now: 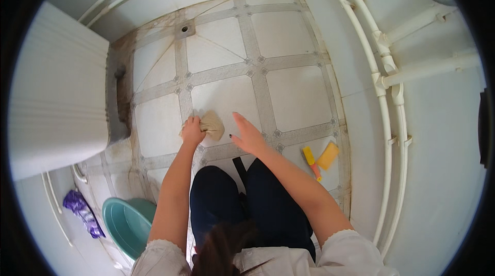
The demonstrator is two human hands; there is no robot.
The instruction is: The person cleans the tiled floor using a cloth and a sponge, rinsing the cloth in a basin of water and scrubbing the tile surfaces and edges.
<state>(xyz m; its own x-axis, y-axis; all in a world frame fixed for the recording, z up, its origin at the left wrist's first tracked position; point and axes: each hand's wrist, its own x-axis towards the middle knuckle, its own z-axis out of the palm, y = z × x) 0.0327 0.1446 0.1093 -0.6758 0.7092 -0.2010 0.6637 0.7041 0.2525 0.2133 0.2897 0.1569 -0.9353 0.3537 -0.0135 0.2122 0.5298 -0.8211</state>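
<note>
My left hand [192, 131] grips a bunched beige cloth [212, 125] low over the tiled floor [228, 90]. Part of the cloth spreads out to the right of my fingers. Just right of it, my right hand [247, 137] is held with thumb and fingers apart and nothing in it. Beyond my right forearm lie a scrubbing brush [309, 156] with a yellow head and pink handle, and beside it a yellow-orange sponge [328, 155].
A square floor drain [185, 29] sits near the far left corner, with brown stains around it. A white appliance [62, 94] stands at left. Behind it are a teal basin [123, 225] and a purple plastic packet [83, 213]. White pipes [377, 67] line the right wall.
</note>
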